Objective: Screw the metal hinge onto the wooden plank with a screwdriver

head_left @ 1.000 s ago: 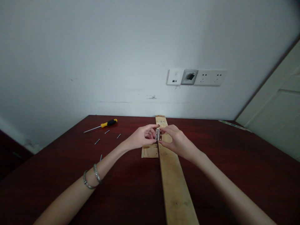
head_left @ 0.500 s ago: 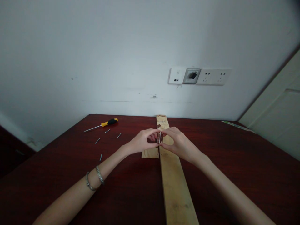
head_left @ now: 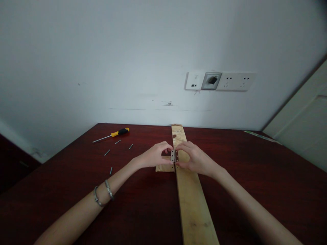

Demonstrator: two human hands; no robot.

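A small metal hinge point(head_left: 173, 156) with screw holes lies over the joint between a long wooden board point(head_left: 194, 200) and a short wooden piece point(head_left: 165, 167) to its left. My left hand point(head_left: 154, 156) pinches the hinge's left leaf between thumb and fingers at its near and far edges. From the other side, my right hand point(head_left: 195, 156) holds the right leaf the same way, with its fingers over the long board. Several small holes show in the wood just nearer than the hinge.
A yellow and black screwdriver point(head_left: 120, 132) lies at the back left of the dark red table point(head_left: 143, 211). Several loose screws point(head_left: 107, 152) are scattered nearer than it. Behind stands a white wall with sockets point(head_left: 232, 81). A thin patterned strip point(head_left: 262, 136) lies at the back right.
The hinge has been lowered and its leaves laid flatter across the joint. Both hands have shifted slightly with it and still hold it.
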